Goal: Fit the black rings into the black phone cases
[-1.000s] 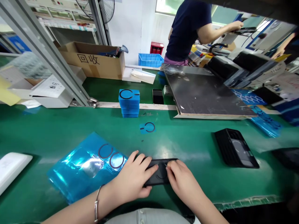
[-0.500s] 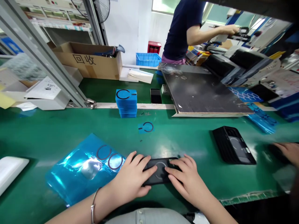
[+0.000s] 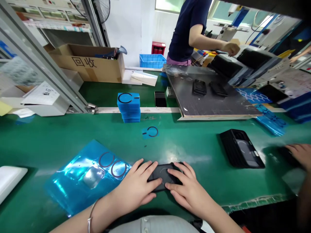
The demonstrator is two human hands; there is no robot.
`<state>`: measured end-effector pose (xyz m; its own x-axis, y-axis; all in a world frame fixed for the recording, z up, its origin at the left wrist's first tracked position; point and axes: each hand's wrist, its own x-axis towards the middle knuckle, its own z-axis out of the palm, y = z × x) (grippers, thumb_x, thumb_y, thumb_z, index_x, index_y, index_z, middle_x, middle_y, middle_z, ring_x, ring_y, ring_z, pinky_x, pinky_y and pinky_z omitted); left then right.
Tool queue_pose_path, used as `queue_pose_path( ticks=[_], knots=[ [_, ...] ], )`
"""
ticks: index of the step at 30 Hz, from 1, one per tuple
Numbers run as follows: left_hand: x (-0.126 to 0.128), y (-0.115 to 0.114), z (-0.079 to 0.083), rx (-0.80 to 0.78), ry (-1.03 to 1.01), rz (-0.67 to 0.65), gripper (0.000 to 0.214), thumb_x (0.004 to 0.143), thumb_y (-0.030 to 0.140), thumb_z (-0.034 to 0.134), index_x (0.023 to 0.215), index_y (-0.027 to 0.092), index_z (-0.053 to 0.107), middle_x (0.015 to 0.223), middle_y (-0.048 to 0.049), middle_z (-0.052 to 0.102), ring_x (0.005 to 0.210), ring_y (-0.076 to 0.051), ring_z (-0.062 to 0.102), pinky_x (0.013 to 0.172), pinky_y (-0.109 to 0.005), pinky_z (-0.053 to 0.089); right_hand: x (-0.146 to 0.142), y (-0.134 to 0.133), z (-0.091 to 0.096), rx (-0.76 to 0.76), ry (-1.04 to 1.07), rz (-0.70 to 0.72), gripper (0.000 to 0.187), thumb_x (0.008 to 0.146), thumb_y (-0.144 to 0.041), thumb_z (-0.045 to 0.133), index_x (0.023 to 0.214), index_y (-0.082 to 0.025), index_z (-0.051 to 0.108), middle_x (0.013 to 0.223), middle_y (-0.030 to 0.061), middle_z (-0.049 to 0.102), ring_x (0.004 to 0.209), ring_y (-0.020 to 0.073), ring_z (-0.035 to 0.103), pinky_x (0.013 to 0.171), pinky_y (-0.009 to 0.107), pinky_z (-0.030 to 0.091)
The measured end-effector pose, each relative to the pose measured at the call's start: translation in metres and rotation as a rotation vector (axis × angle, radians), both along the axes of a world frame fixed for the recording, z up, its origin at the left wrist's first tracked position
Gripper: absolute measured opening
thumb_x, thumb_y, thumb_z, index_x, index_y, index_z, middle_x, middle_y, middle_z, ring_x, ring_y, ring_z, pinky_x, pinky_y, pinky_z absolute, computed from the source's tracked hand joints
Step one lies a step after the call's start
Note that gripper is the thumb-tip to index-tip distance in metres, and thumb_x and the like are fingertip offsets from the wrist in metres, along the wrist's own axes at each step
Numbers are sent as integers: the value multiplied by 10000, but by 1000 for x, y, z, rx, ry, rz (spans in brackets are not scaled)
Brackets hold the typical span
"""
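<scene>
A black phone case (image 3: 162,173) with a ring on its back lies flat on the green belt (image 3: 60,132) right in front of me. My left hand (image 3: 136,189) rests on its left end, fingers stretched over it and pressing down. From the right, my right hand (image 3: 188,191) covers the other end with its fingers flat across the ring area. Left of my hands lies a blue film sheet (image 3: 85,176) carrying two dark rings.
A stack of blue ring stickers (image 3: 128,106) and a single one (image 3: 150,132) lie further back. To the right a black case (image 3: 240,149) sits near another person's hand (image 3: 298,153). Behind it stands a dark board (image 3: 209,97) with two cases; a cardboard box (image 3: 89,61) stands far left.
My right hand slid left over the case, its fingers now spread flat on the ring. A neighbour's hand came in at the right edge. Two cases now lie on the dark board.
</scene>
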<state>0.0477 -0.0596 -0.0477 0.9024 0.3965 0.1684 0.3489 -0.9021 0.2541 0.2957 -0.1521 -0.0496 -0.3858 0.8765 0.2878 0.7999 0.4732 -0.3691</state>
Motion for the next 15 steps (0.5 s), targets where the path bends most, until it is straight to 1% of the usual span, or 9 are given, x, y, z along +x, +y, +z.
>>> queue_pose_path(
  ticks=[3,6,9,11,13,15],
  knots=[
    [-1,-1,-4,19,-11,-23,423,876,466,665,1276,341,614,1469,-153,497,1282,-349,512,1065,-551,335,1,0,-1,13,15,-1,221,936,-231,573,1047,-332,734,1219,44,680,1294,325,473,1038,649,398],
    [0,-2,-5,43,-8,-19,394,882,455,656,1259,342,626,1467,-155,500,1279,-354,518,1057,-558,340,6,0,-1,-15,-11,13,246,944,-224,554,1087,-331,723,1257,47,668,1321,323,460,1050,652,387],
    [2,-2,-4,56,-3,-21,390,871,457,666,1239,331,637,1440,-165,529,1259,-354,539,1040,-557,360,11,2,-1,-55,-82,36,325,965,-211,515,1251,-283,653,1329,64,647,1364,318,433,1068,634,381],
    [2,-2,-3,58,-2,-29,401,866,466,670,1241,329,638,1423,-168,546,1244,-359,554,1030,-562,371,13,4,-1,-75,-127,30,371,980,-203,494,1336,-243,592,1326,66,662,1393,320,407,1087,635,357],
    [2,-1,-3,53,1,-30,406,864,464,673,1245,328,638,1417,-171,552,1240,-364,561,1019,-565,385,15,5,-2,-91,-154,17,361,988,-196,480,1329,-234,593,1294,53,688,1412,324,389,1106,653,315],
    [2,-1,-2,45,3,-26,404,863,456,678,1244,327,639,1423,-174,548,1245,-368,561,1016,-567,397,17,4,-3,-100,-160,18,328,986,-199,485,1275,-245,631,1290,44,692,1418,328,385,1119,662,287]
  ],
)
